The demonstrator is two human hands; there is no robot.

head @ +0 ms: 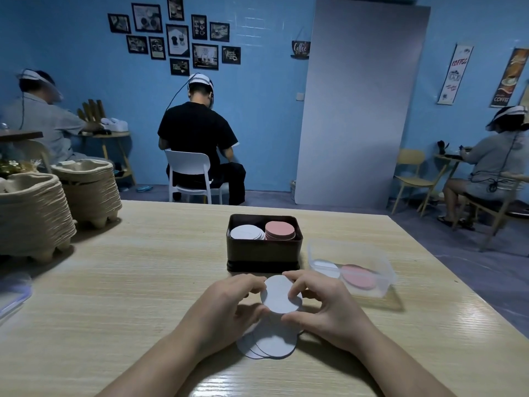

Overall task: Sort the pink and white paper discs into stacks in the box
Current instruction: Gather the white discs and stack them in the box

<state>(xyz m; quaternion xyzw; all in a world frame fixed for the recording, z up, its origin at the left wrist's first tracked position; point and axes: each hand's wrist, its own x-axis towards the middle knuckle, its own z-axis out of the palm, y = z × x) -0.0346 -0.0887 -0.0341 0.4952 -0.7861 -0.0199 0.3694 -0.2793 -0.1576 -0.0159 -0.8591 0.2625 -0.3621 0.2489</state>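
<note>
Closest in, loose white discs [272, 343] fanned on table [128, 282]. Above them, left hand [229, 305] and right hand [323, 308] pinching held white discs [282, 295] by opposite rims, fingers curled. Beyond, dark box [263, 253] with white stack [246, 232] left, pink stack [280, 229] right; clear tub [372, 270] further right.

Blue wall [266, 116], perhaps grey door [363, 110]

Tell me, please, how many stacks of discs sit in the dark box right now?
2: a white stack on the left and a pink stack on the right, side by side in the dark box. Its walls hide the lower discs.
</note>
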